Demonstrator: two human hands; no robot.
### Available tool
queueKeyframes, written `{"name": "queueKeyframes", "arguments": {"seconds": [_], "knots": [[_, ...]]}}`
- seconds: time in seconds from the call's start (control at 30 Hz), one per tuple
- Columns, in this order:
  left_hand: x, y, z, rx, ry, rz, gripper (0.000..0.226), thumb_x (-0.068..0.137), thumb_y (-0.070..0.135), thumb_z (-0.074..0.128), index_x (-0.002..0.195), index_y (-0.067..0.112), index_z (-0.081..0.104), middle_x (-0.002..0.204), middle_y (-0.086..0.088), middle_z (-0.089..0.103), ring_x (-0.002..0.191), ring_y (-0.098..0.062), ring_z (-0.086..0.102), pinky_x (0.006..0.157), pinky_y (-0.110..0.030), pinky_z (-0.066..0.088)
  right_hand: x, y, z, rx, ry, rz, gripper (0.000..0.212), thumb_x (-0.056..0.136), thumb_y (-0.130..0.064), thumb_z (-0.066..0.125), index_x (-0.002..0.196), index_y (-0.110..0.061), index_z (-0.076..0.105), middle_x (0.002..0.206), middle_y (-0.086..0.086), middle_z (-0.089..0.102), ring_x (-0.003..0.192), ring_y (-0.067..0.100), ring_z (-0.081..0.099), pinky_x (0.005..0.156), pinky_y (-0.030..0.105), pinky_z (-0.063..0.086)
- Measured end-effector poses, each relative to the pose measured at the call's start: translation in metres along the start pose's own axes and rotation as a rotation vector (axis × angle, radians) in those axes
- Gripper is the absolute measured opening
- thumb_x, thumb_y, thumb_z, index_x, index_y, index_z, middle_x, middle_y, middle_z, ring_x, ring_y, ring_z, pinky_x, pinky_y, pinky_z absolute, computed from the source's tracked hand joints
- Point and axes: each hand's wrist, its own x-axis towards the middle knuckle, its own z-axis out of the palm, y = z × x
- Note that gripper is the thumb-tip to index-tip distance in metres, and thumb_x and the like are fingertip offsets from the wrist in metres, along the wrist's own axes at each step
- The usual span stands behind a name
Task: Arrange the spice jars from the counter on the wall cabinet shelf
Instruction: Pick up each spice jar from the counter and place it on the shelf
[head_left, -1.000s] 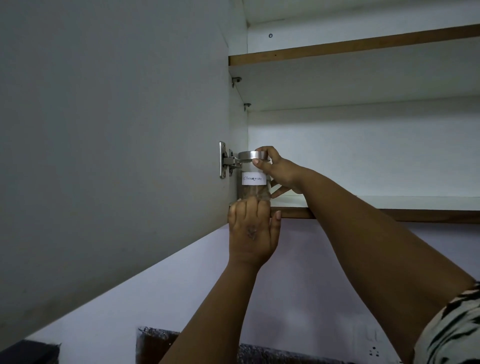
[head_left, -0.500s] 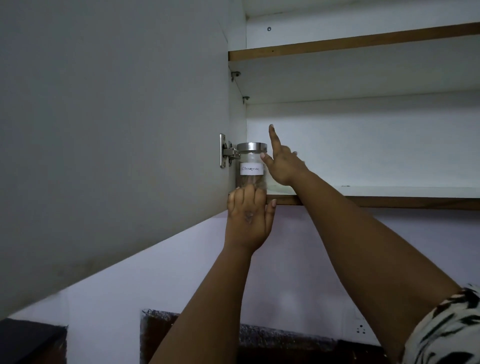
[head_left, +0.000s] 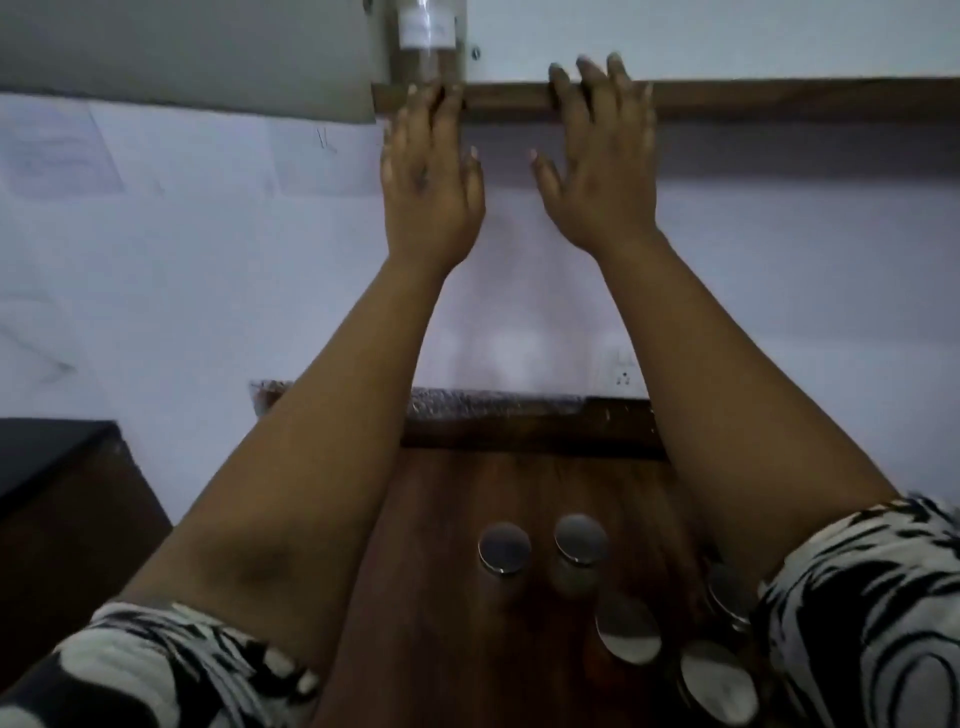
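One jar (head_left: 427, 41) is seen set at the shelf's (head_left: 779, 98) left end, beside the door (head_left: 182, 52), so room is kept alongside. Left hand (head_left: 428, 176) and right hand (head_left: 597, 171) are spread flat, holding nothing. Five jars (head_left: 504, 548) are left on the desk (head_left: 441, 597) (label blurred, unreadable).

Both forearms extend upward, roughly parallel, with patterned sleeves at the elbows. Left hand (head_left: 431, 176): back toward the camera, fingers straight and together, holding nothing. Right hand (head_left: 597, 171): back toward the camera, fingers straight and slightly spread, thumb out, holding nothing.
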Motion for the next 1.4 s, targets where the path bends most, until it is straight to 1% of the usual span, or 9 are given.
{"name": "queueKeyframes", "arguments": {"seconds": [0.1,0.23,0.47,0.67,0.73,0.97,1.1,1.2,1.4], "knots": [[-0.066,0.006,-0.003,-0.053,-0.102,-0.007,0.05,0.095,0.021,0.047,0.142,0.003,0.046,0.144,-0.016,0.048,0.133,-0.033,0.046,0.112,-0.048,0.034,-0.061,-0.003,0.017,0.128,-0.035,0.082,0.061,0.096,-0.044,0.04,0.152,-0.02,0.032,0.161,0.012,0.022,0.149,0.032,0.015,0.12,0.046,0.012],[-0.175,-0.002,-0.007,-0.083,-0.391,-0.19,0.056,0.092,0.022,0.048,0.142,-0.002,0.042,0.14,-0.022,0.049,0.126,-0.038,0.047,0.106,-0.05,0.04,-0.164,-0.008,0.05,0.303,-0.411,0.252,0.06,0.096,-0.039,0.05,0.15,-0.02,0.032,0.159,0.011,0.023,0.149,0.03,0.013,0.12,0.045,0.014],[-0.325,-0.004,-0.035,-0.053,-0.874,-0.601,0.064,0.089,0.023,0.061,0.144,0.002,0.038,0.136,-0.018,0.049,0.122,-0.037,0.046,0.103,-0.044,0.037,-0.324,-0.053,0.078,0.499,-0.619,0.513,0.041,0.087,-0.018,0.067,0.124,-0.002,0.057,0.121,0.018,0.059,0.113,0.032,0.056,0.094,0.049,0.048],[-0.354,0.002,-0.05,-0.002,-1.038,-0.403,0.057,0.088,0.028,0.056,0.14,0.008,0.045,0.142,-0.01,0.05,0.133,-0.03,0.041,0.117,-0.049,0.024,-0.363,-0.063,0.093,0.308,-1.277,0.42,0.118,0.061,-0.057,0.083,0.152,-0.018,0.019,0.157,0.013,0.014,0.143,0.033,0.021,0.113,0.046,0.032],[-0.352,0.002,-0.053,0.009,-1.036,-0.326,0.056,0.088,0.037,0.05,0.137,0.01,0.049,0.139,-0.008,0.053,0.134,-0.028,0.042,0.118,-0.049,0.02,-0.361,-0.073,0.099,0.27,-1.396,0.343,0.12,0.062,-0.058,0.083,0.154,-0.025,0.013,0.162,0.015,-0.002,0.148,0.037,0.003,0.117,0.05,0.019],[-0.357,-0.029,-0.067,0.017,-1.087,-0.475,0.06,0.088,0.037,0.063,0.139,0.013,0.044,0.14,-0.006,0.048,0.129,-0.027,0.041,0.106,-0.041,0.04,-0.363,-0.075,0.109,0.269,-1.3,0.411,0.069,0.081,-0.043,0.072,0.14,-0.023,0.042,0.143,0.013,0.036,0.128,0.033,0.04,0.1,0.041,0.042],[-0.363,-0.033,-0.071,-0.278,-1.261,-0.974,0.09,0.078,0.049,0.075,0.148,0.016,0.028,0.147,-0.005,0.039,0.133,-0.026,0.04,0.105,-0.041,0.043,-0.333,-0.064,0.099,0.519,-1.145,0.727,0.065,0.082,-0.04,0.073,0.139,-0.02,0.049,0.141,0.007,0.048,0.127,0.027,0.048,0.096,0.034,0.044],[-0.362,-0.015,-0.07,-0.75,-1.148,-1.322,0.095,0.068,0.042,0.086,0.145,0.019,0.034,0.141,-0.004,0.048,0.12,-0.02,0.055,0.095,-0.038,0.054,-0.299,-0.052,0.085,0.649,-1.05,0.764,0.053,0.079,-0.044,0.074,0.127,-0.026,0.061,0.129,-0.004,0.058,0.117,0.018,0.054,0.092,0.032,0.047],[-0.333,0.023,-0.052,-0.778,-0.847,-1.201,0.064,0.057,0.049,0.09,0.106,0.024,0.058,0.106,0.0,0.064,0.093,-0.02,0.068,0.071,-0.042,0.062,-0.266,-0.042,0.061,1.022,-0.842,1.281,0.093,0.057,-0.061,0.084,0.136,-0.028,0.047,0.127,-0.001,0.053,0.112,0.023,0.058,0.087,0.043,0.055]]}}
